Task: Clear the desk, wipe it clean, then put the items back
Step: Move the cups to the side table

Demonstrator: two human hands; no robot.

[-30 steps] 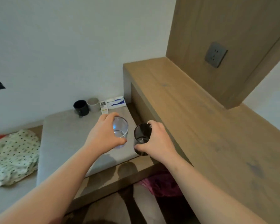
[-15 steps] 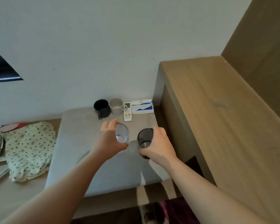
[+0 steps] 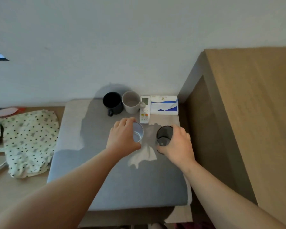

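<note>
My left hand (image 3: 122, 138) grips a clear glass (image 3: 137, 132), and my right hand (image 3: 178, 144) grips a dark tinted glass (image 3: 164, 135). Both glasses are over the grey cushioned seat (image 3: 97, 179), just in front of a row of items at the wall: a black mug (image 3: 113, 102), a beige mug (image 3: 132, 101), a white remote control (image 3: 144, 109) and a tissue pack (image 3: 164, 105). I cannot tell whether the glasses touch the cushion. The wooden desk (image 3: 257, 113) stands to the right.
A dotted cloth (image 3: 28, 141) lies on the low wooden ledge (image 3: 15, 192) left of the cushion. The white wall runs behind the row of items. The desk's side panel (image 3: 205, 123) borders the cushion on the right.
The view has swung left and down from the desk to the cushion. Both hands have carried the glasses further over the cushion, nearer the mugs and remote.
</note>
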